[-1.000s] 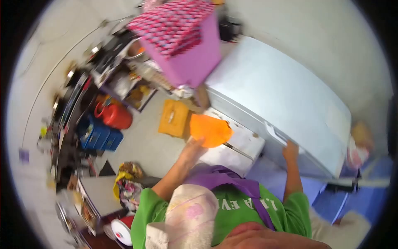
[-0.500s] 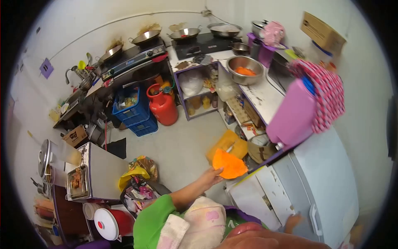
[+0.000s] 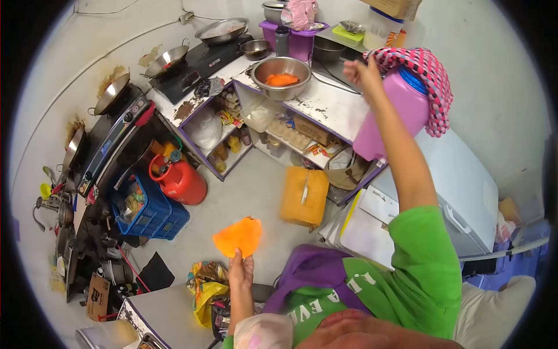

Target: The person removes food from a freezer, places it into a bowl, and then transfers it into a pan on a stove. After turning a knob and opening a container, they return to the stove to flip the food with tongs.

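My left hand (image 3: 240,272) is closed on the lower edge of an orange piece of squash (image 3: 237,235), a broad wedge with a dark spot at its top edge, held above the floor. My right arm is stretched out over the counter (image 3: 325,110). At its end my right hand (image 3: 363,77) has its fingers apart and holds nothing I can see. It is beside the pink checked cloth (image 3: 427,75) draped on a pink plastic container (image 3: 392,119) with a blue lid. A steel bowl (image 3: 267,87) with orange pieces (image 3: 282,79) stands on the counter to its left.
A yellow jerrycan (image 3: 304,196) and a red gas cylinder (image 3: 183,182) stand on the floor near stacked blue crates (image 3: 152,206). A white chest freezer (image 3: 447,180) is at the right. Several woks, one a steel wok (image 3: 165,61), line the stoves.
My right hand has risen from beside the freezer to above the counter. My left hand has moved left with the squash piece. The view has turned to the right.
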The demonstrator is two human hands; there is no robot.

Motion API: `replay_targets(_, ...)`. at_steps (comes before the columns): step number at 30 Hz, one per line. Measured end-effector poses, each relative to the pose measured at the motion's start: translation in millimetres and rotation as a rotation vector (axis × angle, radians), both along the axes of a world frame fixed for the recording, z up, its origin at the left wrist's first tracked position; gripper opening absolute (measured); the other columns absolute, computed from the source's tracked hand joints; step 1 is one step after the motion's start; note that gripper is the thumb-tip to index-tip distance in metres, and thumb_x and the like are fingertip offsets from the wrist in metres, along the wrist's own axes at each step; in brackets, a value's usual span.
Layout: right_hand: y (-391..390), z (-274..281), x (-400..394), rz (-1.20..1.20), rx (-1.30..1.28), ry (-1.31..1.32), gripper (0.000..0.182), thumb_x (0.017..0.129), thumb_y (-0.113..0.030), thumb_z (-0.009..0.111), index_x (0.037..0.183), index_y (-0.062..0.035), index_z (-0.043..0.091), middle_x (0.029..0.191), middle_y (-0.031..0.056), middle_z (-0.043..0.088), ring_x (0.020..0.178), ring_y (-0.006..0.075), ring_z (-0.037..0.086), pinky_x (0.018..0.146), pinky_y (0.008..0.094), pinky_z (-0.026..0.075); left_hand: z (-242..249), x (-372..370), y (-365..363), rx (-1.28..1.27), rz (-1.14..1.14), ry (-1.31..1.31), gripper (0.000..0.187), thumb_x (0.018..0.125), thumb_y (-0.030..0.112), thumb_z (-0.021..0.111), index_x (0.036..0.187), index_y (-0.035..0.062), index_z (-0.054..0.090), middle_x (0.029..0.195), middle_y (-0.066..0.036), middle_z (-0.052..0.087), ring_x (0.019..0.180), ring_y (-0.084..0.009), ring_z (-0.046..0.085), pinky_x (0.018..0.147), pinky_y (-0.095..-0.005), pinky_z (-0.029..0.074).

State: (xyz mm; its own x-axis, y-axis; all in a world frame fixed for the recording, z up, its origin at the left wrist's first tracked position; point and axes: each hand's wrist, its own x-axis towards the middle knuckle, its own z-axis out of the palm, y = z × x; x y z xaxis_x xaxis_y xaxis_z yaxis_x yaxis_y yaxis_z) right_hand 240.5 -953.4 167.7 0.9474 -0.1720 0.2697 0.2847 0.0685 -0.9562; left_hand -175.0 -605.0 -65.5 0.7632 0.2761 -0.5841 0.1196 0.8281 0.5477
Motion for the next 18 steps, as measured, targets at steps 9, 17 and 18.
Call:
replay_targets(9, 90, -84, 105, 0.078, 0.161, -0.139, 0.032, 0.093, -0.026, 0.042, 0.112, -0.0006, 0.045, 0.094, 0.0092, 0.061, 0.073, 0.0123, 0.057, 0.068, 0.0211, 0.047, -13, 6, 92, 0.061, 0.163, -0.134, 0.034, 0.090, 0.017, 0.052, 0.120, 0.0036, 0.045, 0.119, -0.008, 0.053, 0.113, -0.0214, 0.048, 0.096, -0.0346, 0.039)
replay_targets(17, 296, -554, 66, 1.098, -0.676, 0.343, 0.023, 0.076, -0.010, 0.052, 0.099, -0.0037, 0.053, 0.086, 0.0083, 0.058, 0.068, 0.0192, 0.056, 0.061, 0.0347, 0.047, -22, 93, 247, 0.084, 0.361, -0.004, 0.035, 0.090, 0.018, 0.053, 0.122, 0.0063, 0.045, 0.119, -0.007, 0.053, 0.107, -0.0195, 0.053, 0.092, -0.0335, 0.043)
replay_targets(18, 329, -520, 35, 1.318, -1.007, 0.448, 0.024, 0.078, -0.014, 0.052, 0.099, -0.0027, 0.053, 0.085, 0.0057, 0.057, 0.070, 0.0171, 0.055, 0.063, 0.0336, 0.047, 5, 106, 268, 0.134, 0.369, -0.007, 0.034, 0.090, 0.019, 0.053, 0.121, 0.0075, 0.046, 0.117, -0.006, 0.055, 0.103, -0.0176, 0.054, 0.088, -0.0317, 0.045)
